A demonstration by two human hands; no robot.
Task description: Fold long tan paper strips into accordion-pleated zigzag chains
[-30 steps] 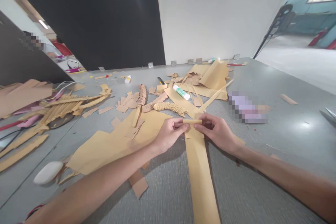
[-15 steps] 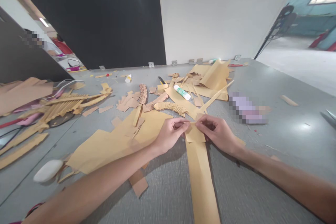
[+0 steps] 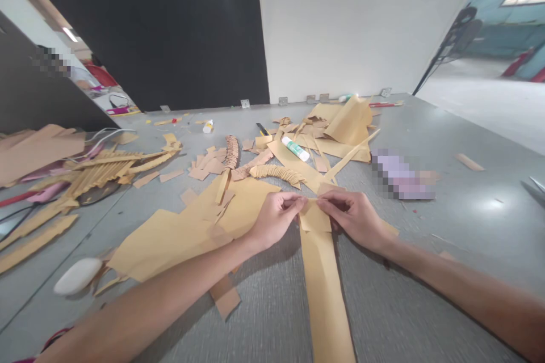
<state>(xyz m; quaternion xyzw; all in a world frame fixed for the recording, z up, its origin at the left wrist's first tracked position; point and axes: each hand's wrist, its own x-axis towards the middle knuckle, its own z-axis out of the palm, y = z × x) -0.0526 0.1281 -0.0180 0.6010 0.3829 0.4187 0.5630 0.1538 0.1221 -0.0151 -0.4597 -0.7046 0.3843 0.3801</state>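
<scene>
Flap point(image 3: 315, 218) lies over the paper strip point(image 3: 327, 295), just right of centre. Its far edge is pinched by my left hand point(image 3: 276, 220) and right hand point(image 3: 351, 214), one near each corner. Open room: table point(image 3: 272, 306) shows along both near edges of the strip. Glue stick point(image 3: 295, 149) farther off.

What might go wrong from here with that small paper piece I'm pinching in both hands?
The left hand and right hand pinch the small paper piece near its far edge, so an uneven pull might crease or tear it.
It overlaps the long paper strip in view, so a slip could knock the two askew.
The glue stick lies on its side and could roll if bumped.
</scene>
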